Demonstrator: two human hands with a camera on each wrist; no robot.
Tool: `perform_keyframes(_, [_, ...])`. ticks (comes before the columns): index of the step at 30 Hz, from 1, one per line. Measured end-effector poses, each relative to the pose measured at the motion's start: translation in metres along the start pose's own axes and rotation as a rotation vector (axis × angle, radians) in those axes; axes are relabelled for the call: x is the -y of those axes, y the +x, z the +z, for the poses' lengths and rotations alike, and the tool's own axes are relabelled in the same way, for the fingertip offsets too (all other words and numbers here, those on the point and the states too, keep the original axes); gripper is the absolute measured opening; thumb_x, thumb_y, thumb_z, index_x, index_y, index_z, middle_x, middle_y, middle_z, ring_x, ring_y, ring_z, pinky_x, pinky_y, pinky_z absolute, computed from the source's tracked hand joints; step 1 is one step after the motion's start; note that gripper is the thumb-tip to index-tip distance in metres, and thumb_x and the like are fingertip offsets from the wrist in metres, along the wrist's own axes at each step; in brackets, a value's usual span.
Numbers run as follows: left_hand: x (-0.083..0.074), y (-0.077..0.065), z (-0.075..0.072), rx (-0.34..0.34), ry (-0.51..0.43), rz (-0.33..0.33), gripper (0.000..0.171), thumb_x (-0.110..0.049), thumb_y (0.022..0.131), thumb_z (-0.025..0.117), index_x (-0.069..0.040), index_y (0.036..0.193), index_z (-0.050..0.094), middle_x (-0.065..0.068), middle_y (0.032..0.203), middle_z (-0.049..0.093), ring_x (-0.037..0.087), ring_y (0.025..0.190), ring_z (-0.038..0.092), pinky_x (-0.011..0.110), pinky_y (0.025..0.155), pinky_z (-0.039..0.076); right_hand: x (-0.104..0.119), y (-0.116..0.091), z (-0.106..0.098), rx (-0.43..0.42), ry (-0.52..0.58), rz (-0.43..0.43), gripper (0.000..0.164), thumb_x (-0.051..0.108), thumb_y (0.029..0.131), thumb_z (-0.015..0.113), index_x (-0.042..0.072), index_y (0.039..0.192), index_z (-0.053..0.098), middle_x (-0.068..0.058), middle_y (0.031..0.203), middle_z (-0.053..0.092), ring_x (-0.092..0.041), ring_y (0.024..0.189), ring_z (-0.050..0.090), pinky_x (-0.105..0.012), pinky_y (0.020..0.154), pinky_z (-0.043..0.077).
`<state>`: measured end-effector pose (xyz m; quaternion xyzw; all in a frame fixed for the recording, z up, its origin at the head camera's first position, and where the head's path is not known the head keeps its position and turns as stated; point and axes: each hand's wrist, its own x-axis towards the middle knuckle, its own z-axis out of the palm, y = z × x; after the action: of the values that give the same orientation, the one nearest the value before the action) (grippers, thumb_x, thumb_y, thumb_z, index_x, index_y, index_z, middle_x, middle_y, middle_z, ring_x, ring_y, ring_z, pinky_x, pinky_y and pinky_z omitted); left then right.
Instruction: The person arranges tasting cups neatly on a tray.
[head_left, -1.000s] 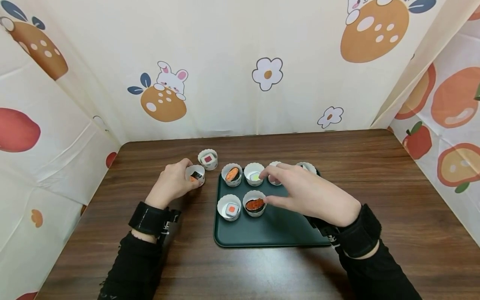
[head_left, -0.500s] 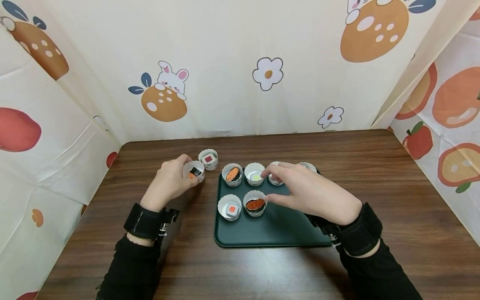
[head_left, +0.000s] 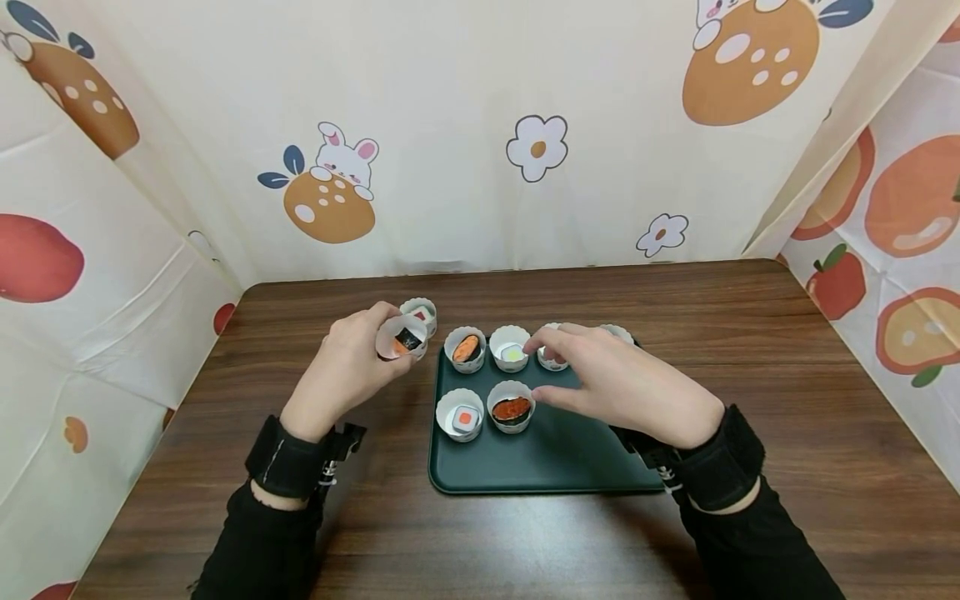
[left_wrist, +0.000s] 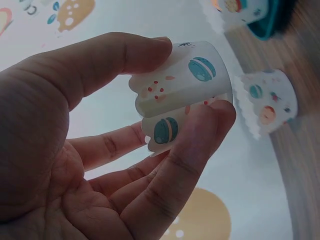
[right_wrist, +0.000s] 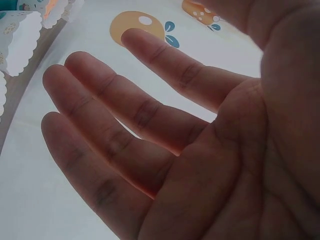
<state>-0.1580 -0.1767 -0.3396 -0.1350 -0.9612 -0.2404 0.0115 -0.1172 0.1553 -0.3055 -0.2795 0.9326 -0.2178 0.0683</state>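
My left hand pinches a scalloped white paper cup between thumb and fingers. Inside that cup lies a sushi piece in orange and black. The cup is held up to the left of the dark green tray, tilted, in front of a second paper cup standing on the table. My right hand hovers over the tray with its fingers extended and nothing in them; the right wrist view shows its bare palm. Its thumb tip is close to a cup with a red-topped sushi piece; whether they touch I cannot tell.
More paper cups stand on the tray: one with orange sushi, one with a pale green piece, one with a white roll. Cups at the back right are partly covered by my right hand. A printed curtain hangs behind.
My left hand has raised the paper cup with the orange and black sushi and carried it slightly right, now overlapping the cup behind. The right hand stays nearly in place.
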Motion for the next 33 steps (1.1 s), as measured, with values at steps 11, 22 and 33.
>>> perform_keyframes(11, [-0.023, -0.007, 0.002, -0.035, -0.031, 0.098, 0.058, -0.018, 0.088, 0.087, -0.005, 0.139, 0.063, 0.015, 0.117, 0.074, 0.029, 0.097, 0.068, 0.044, 0.079, 0.057, 0.000, 0.002, 0.000, -0.011, -0.001, -0.007, 0.042, 0.033, 0.097, 0.082, 0.018, 0.133, 0.067, -0.002, 0.118, 0.074, -0.021, 0.111, 0.071, -0.045, 0.091, 0.061])
perform_keyframes(22, [-0.043, -0.016, 0.012, -0.042, -0.113, 0.207, 0.052, -0.017, 0.084, 0.091, -0.010, 0.129, 0.067, 0.009, 0.115, 0.075, 0.021, 0.091, 0.070, 0.038, 0.078, 0.062, -0.001, 0.005, 0.002, -0.052, -0.014, -0.065, 0.040, 0.028, 0.097, 0.082, 0.016, 0.132, 0.067, -0.003, 0.112, 0.074, -0.018, 0.103, 0.071, -0.042, 0.086, 0.061])
perform_keyframes(33, [-0.056, -0.020, 0.026, -0.032, -0.165, 0.343, 0.053, -0.015, 0.082, 0.093, -0.013, 0.130, 0.068, 0.003, 0.110, 0.074, 0.012, 0.083, 0.066, 0.027, 0.070, 0.058, 0.003, 0.008, 0.008, -0.048, -0.003, -0.092, 0.038, 0.026, 0.097, 0.082, 0.017, 0.131, 0.067, 0.000, 0.106, 0.072, -0.014, 0.095, 0.067, -0.037, 0.081, 0.059])
